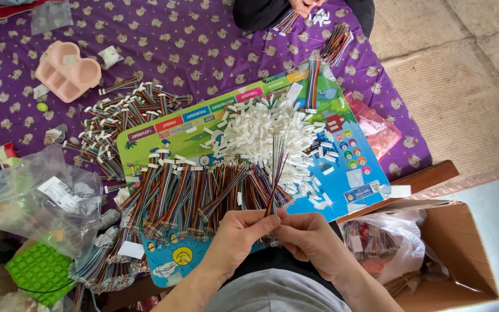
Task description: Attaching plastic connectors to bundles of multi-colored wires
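While your left hand (237,234) and right hand (313,238) are meeting just above your lap, both are pinching the lower end of one thin strip of multicoloured ribbon wire (275,176), fingertips closed together on it. That strip is standing nearly upright from your fingers, its far end reaching up over the heap of small white plastic connectors (264,130). The heap is lying in the middle of a colourful printed board (350,173), which is resting on a purple patterned cloth (203,40).

Just beyond your hands, a wide row of finished wire bundles (192,196) is lying across the near part of the board, each bundle striped in many colours and tipped with white ends. A second pile of wire bundles (122,118) is spreading over the cloth to the left of the board, and a single bundle (314,81) is lying along the board's far edge.

To your left, crumpled clear plastic bags (36,199) are sitting beside a green studded mat (40,270). A pink moulded tray (67,72) is resting on the cloth farther off. To your right, an open cardboard box (463,254) is holding a clear bag of wires (385,240).

Across the cloth, another person's hands (306,7) are working on their own wires, well apart from yours.
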